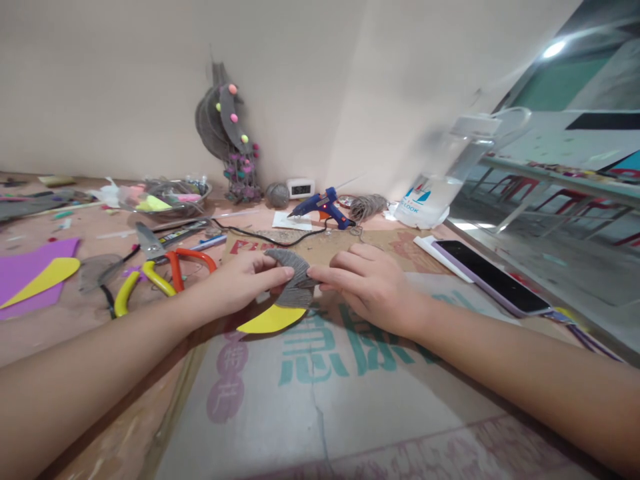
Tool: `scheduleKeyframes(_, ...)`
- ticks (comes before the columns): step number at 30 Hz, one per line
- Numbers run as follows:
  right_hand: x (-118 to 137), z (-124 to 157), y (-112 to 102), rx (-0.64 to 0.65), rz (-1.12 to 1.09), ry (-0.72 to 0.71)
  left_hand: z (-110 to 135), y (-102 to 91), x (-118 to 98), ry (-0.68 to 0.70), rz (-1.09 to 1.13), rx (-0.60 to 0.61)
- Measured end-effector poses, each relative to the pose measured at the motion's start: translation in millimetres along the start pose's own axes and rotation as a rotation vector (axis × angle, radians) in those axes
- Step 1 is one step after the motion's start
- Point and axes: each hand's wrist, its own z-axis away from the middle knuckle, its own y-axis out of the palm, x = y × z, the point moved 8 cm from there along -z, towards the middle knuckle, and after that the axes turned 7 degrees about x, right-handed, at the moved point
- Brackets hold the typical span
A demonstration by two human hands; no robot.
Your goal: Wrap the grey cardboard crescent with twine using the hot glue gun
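Between my hands is a crescent-shaped piece [295, 293], its upper part wrapped in grey yarn and its lower tip [273, 320] bare yellow. My left hand [245, 277] grips the wrapped part from the left, with the thumb on top. From the right, my right hand [367, 287] pinches at the edge of the wrapping, its fingertips close to the left thumb. Whatever lies between the right fingertips is too small to make out. The piece is held just over a printed cardboard sheet [260, 413].
Orange-and-yellow-handled scissors [173, 273] lie left, near purple and yellow sheets [45, 267]. Behind are a blue glue gun [325, 207] with a black cord, grey yarn [369, 207], and a filled bowl [175, 203]. A phone [490, 277] and water bottle [435, 180] are right.
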Motion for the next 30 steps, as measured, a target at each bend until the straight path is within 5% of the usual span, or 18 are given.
scheduleKeyframes(30, -2.5, 0.8, 4.9, 0.034, -0.026, 0.020, 1.1, -1.4, 0.1, 0.017, -0.003, -0.031)
